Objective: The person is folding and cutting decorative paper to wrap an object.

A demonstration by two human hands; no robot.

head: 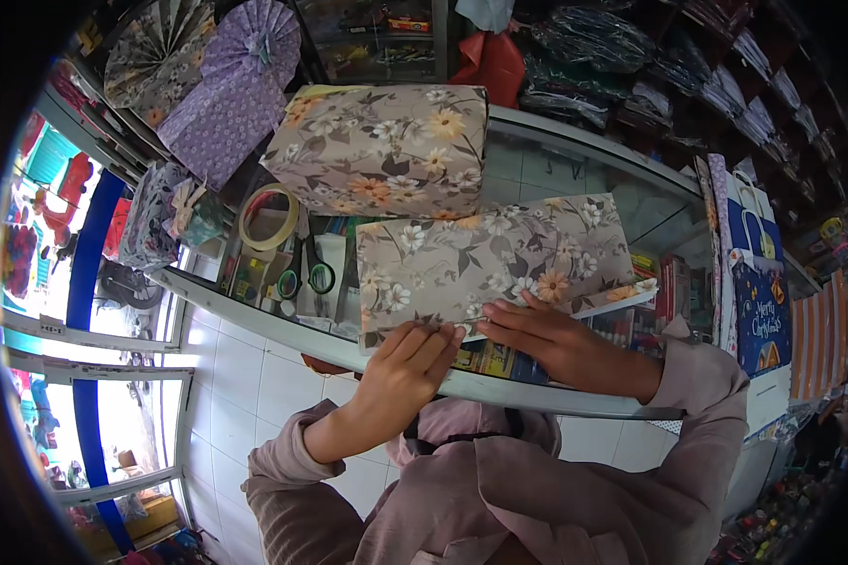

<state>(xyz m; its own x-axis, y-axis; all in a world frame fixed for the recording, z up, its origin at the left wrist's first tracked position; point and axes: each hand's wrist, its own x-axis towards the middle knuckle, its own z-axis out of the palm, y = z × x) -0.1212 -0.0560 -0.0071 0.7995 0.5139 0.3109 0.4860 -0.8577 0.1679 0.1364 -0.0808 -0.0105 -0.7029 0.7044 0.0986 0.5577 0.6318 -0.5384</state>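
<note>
A sheet of floral wrapping paper lies on the glass counter, with its near edge folded over in a narrow strip. My left hand presses its fingertips on that folded edge, near the middle. Close beside it, my right hand rests its fingers on the same fold; its forearm passes over the counter's front edge. Just behind the sheet sits a box wrapped in matching floral paper. Black-handled scissors and a roll of tape are to the left.
Purple floral paper with a pleated fan and small wrapped gifts stand on the counter's left. Paper gift bags stand at the right end. Plastic-wrapped goods fill the area behind. The counter's metal front edge runs before my body.
</note>
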